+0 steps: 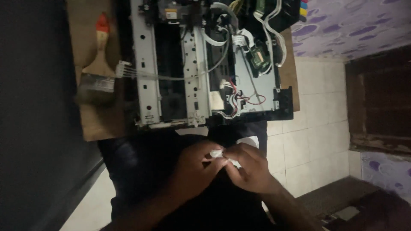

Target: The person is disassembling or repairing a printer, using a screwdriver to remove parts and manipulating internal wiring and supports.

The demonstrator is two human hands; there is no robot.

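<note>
Both hands, left hand (195,164) and right hand (250,167), are pinching a white scrap (217,153) off the desk's (98,126) near edge, below the opened printer (205,64).

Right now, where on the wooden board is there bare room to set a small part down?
Bare wood shows on the wooden board below the paintbrush, left of the opened printer. A narrow strip lies at the printer's right. Elsewhere, printer and cables crowd it.

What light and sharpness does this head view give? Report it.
Head view: dim overall; the opened printer on top is lit best and fairly sharp; the hands, left and right, are darker and slightly blurred around a small white piece; the paintbrush looks soft.
</note>
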